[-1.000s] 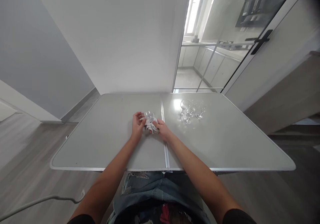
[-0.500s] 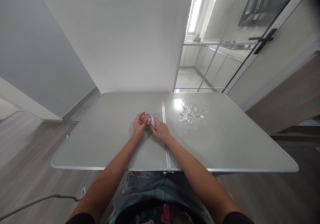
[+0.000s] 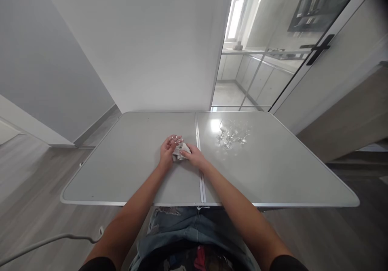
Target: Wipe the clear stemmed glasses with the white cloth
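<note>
My left hand [image 3: 167,150] is closed round a clear stemmed glass [image 3: 178,140], its fingers wrapped about the bowl. A whitish cloth [image 3: 178,154] is pinched in my right hand [image 3: 194,156] and pressed against the glass. The cloth hangs below the glass between both hands, over the middle of the table. Part of the glass is hidden by my fingers and the cloth. To the right stand several clear stemmed glasses [image 3: 228,145] in a close group.
The pale grey folding table [image 3: 273,170] has a metal seam [image 3: 197,131] down its middle and a white wall [image 3: 157,61] behind it. A glazed door [image 3: 260,61] is at the back right. A white cable [image 3: 60,237] hangs at the lower left.
The cloth has come further into view and spread down and left below the glass. My right hand has moved slightly. The group of glasses stays in place.
</note>
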The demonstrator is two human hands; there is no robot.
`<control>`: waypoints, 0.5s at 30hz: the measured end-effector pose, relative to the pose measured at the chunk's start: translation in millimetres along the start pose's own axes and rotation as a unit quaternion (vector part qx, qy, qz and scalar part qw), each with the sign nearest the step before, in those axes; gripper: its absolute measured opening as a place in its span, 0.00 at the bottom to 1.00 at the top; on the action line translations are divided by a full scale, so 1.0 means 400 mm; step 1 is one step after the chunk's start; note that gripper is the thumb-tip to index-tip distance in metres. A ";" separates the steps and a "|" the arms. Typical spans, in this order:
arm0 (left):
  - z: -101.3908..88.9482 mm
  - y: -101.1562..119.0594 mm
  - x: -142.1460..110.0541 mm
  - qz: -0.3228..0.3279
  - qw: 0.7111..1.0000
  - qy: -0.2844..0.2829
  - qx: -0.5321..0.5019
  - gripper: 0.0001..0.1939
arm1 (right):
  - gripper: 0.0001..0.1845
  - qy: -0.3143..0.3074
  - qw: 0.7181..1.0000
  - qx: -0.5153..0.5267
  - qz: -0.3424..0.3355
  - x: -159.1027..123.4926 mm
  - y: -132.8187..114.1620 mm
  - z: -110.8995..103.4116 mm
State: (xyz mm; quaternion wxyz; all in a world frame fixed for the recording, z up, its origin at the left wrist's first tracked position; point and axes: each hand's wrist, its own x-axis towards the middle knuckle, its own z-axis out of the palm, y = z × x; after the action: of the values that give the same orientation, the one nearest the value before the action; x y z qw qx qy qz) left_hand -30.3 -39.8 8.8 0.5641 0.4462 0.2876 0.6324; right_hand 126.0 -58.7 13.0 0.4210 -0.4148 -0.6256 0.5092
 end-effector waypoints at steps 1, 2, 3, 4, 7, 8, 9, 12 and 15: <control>-0.003 -0.006 0.003 0.016 1.000 0.009 0.008 0.26 | 0.15 0.041 0.994 -0.102 -0.029 -0.001 0.000 0.005; -0.006 -0.011 0.006 0.030 0.999 0.016 0.013 0.26 | 0.14 0.073 0.978 -0.185 -0.054 -0.002 0.001 0.011; -0.009 -0.014 0.009 0.040 0.999 0.018 0.015 0.27 | 0.13 0.095 0.963 -0.241 -0.071 -0.003 0.001 0.015; -0.011 -0.016 0.010 0.044 0.999 0.018 0.014 0.28 | 0.12 0.104 0.955 -0.266 -0.080 -0.003 0.001 0.018; -0.013 -0.012 0.009 0.027 1.000 0.005 -0.001 0.29 | 0.14 0.072 0.979 -0.181 -0.053 -0.001 0.000 0.016; -0.012 -0.007 0.007 0.010 1.000 -0.004 -0.011 0.29 | 0.15 0.043 0.993 -0.103 -0.027 0.000 -0.001 0.012; -0.011 -0.002 0.004 -0.011 1.000 -0.017 -0.022 0.29 | 0.16 0.004 1.000 -0.010 0.006 0.000 -0.003 0.006; -0.005 0.014 -0.005 -0.057 0.995 -0.061 -0.057 0.30 | 0.19 -0.109 0.963 0.226 0.099 -0.004 -0.005 -0.013; 0.000 0.020 -0.007 -0.056 0.993 -0.076 -0.067 0.31 | 0.20 -0.117 0.959 0.237 0.101 -0.011 -0.006 -0.019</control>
State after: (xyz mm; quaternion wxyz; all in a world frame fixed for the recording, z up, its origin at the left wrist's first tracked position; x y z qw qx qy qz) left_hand -34.0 -44.2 15.1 0.6475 0.4375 0.2255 0.5817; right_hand 134.3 -61.1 15.9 0.3778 -0.3020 -0.4865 0.7276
